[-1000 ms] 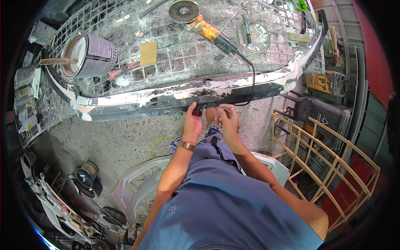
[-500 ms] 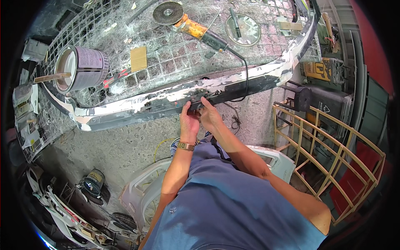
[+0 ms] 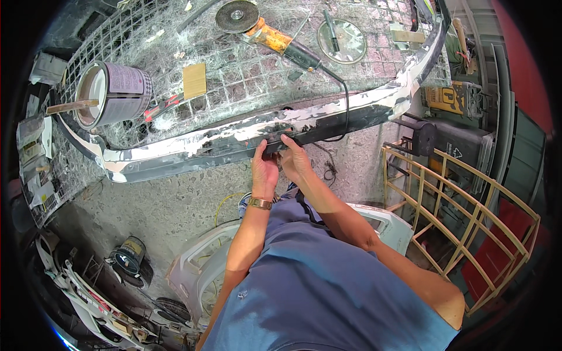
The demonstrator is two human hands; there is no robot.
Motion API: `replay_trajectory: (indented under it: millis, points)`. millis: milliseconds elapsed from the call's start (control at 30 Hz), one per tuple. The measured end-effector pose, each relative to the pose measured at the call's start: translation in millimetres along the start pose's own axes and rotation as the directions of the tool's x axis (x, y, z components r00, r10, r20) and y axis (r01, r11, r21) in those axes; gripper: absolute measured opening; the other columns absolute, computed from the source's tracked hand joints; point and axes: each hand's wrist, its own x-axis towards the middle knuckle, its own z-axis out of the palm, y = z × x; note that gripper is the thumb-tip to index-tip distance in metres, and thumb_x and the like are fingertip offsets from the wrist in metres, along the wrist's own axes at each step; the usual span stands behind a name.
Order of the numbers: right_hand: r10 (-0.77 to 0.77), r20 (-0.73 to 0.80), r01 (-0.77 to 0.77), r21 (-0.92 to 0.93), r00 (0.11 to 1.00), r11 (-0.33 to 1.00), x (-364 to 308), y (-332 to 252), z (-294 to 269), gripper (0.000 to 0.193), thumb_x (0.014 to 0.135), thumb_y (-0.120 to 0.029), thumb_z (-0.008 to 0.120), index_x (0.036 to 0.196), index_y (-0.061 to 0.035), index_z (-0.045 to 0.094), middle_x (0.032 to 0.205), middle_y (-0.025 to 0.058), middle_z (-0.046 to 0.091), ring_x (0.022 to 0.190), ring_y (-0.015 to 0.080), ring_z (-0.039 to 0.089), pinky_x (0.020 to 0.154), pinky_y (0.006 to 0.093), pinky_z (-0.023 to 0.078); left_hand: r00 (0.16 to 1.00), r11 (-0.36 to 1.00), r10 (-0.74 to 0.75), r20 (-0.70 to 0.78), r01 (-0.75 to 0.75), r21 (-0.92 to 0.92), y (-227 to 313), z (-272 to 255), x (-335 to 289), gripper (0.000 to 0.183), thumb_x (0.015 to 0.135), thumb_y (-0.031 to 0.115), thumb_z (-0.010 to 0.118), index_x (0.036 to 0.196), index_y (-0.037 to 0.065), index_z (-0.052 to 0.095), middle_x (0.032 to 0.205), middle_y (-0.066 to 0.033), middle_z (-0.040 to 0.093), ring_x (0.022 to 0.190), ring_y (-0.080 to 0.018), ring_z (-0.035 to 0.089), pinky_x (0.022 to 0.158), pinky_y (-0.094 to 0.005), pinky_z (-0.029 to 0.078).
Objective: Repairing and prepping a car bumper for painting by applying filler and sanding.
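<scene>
A long curved car bumper (image 3: 193, 143), black with patches of white filler, spans the near edge of a mesh-topped bench (image 3: 234, 76). My left hand (image 3: 265, 172), with a watch (image 3: 260, 203) at the wrist, grips its lower edge near the middle, thumb on the front face. Right beside it, my right hand (image 3: 295, 162) holds the same edge, also thumb up. The fingers of both hands curl beneath the edge and are mostly hidden. A black cord (image 3: 346, 111) hangs over the bumper just right of my hands.
On the bench lie an orange angle grinder (image 3: 272, 40), a tin (image 3: 111, 93) with a wooden stick (image 3: 73, 107), a red cutter knife (image 3: 163, 108), a cardboard piece (image 3: 194, 81) and a round disc (image 3: 345, 47). A wooden frame (image 3: 456, 216) stands right, a bucket (image 3: 129, 255) lower left.
Both hands keep their hold on the bumper's edge. The view and the bumper shift only very slightly.
</scene>
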Motion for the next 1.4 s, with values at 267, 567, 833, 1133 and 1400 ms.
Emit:
replay_trajectory:
  millis: [267,567,833,1133,1400]
  points:
    - [0.024,0.019,-0.024,0.001,1.000,1.000,-2.3,-1.1,5.4,0.036,0.086,-0.017,0.073,0.118,-0.0142,0.057,0.114,0.0038,0.064,0.108,0.0202,0.057,0.099,0.0381,0.041,1.000,1.000,-0.006,0.008,0.006,-0.016,2.3,-4.2,1.1,0.017,0.089,0.016,0.068,0.102,0.008,0.062,0.101,-0.0048,0.067,0.091,-0.0166,0.060,0.081,-0.0301,0.047]
    - [0.044,-0.005,-0.044,0.003,0.999,0.999,-0.8,-3.3,5.1,0.035,0.085,-0.015,0.073,0.116,-0.0132,0.057,0.111,0.0033,0.064,0.106,0.0204,0.058,0.095,0.0375,0.042,1.000,1.000,-0.007,-0.004,0.007,-0.026,0.9,-1.5,1.5,0.019,0.089,0.018,0.069,0.104,0.008,0.063,0.100,-0.0040,0.067,0.091,-0.0157,0.060,0.080,-0.0296,0.047]
    - [0.033,-0.037,-0.033,0.015,0.999,0.999,-0.2,-0.7,4.6,0.035,0.084,-0.008,0.072,0.114,-0.0126,0.055,0.108,0.0037,0.063,0.104,0.0213,0.060,0.092,0.0382,0.047,0.998,0.999,0.045,-0.050,-0.045,-0.003,-1.1,5.7,2.5,0.023,0.087,0.020,0.072,0.106,0.010,0.064,0.103,-0.0028,0.067,0.094,-0.0162,0.061,0.081,-0.0306,0.047]
    - [0.009,-0.010,-0.009,-0.058,1.000,0.998,-0.7,0.8,5.6,0.038,0.086,-0.019,0.072,0.119,-0.0101,0.056,0.116,0.0058,0.064,0.110,0.0211,0.058,0.102,0.0386,0.040,0.997,0.998,0.058,-0.047,-0.059,-0.032,-0.5,18.0,-1.5,0.026,0.087,0.022,0.072,0.108,0.009,0.064,0.105,-0.0036,0.067,0.095,-0.0166,0.061,0.082,-0.0311,0.048]
    - [0.043,0.017,-0.043,0.038,0.999,0.998,6.7,0.9,-3.2,0.048,0.085,-0.007,0.070,0.126,-0.0165,0.047,0.120,0.0021,0.056,0.112,0.0207,0.054,0.097,0.0426,0.044,0.996,0.996,0.035,-0.081,-0.042,-0.080,-0.1,19.0,-0.8,0.026,0.087,0.018,0.073,0.109,0.008,0.064,0.105,-0.0036,0.067,0.096,-0.0165,0.062,0.085,-0.0306,0.049]
